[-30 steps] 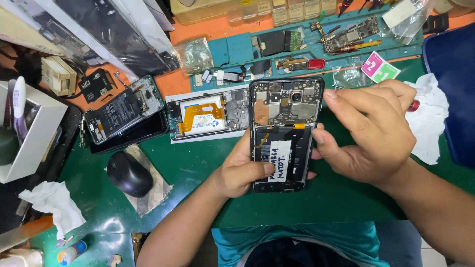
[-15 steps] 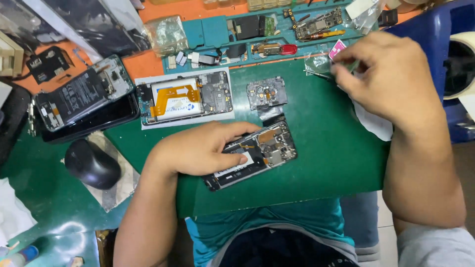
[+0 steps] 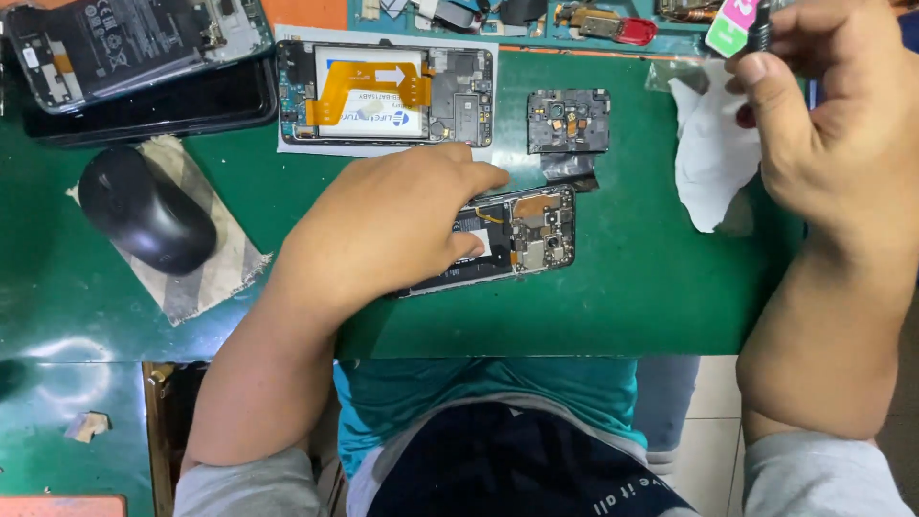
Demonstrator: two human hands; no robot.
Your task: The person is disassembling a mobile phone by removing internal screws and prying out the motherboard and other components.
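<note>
My left hand (image 3: 383,225) lies flat on an opened black smartphone (image 3: 522,235) resting on the green mat (image 3: 632,297), covering its left half; the circuit board end shows to the right. My right hand (image 3: 833,124) is raised at the upper right, its fingers pinched on a small dark tool (image 3: 761,27) next to a pink and green sticker (image 3: 732,24). A small square black board cover (image 3: 569,121) lies just above the phone. A crumpled white tissue (image 3: 713,153) sits under my right hand.
A second opened phone with an orange flex cable (image 3: 383,91) lies on white paper at the top. Another dismantled phone (image 3: 134,43) rests top left. A black computer mouse (image 3: 144,209) sits on a cloth pad at the left. Small parts line the far edge.
The phone has gone from held up in both hands to lying on the mat under my left hand. My right hand left it and picked up a small tool at the upper right.
</note>
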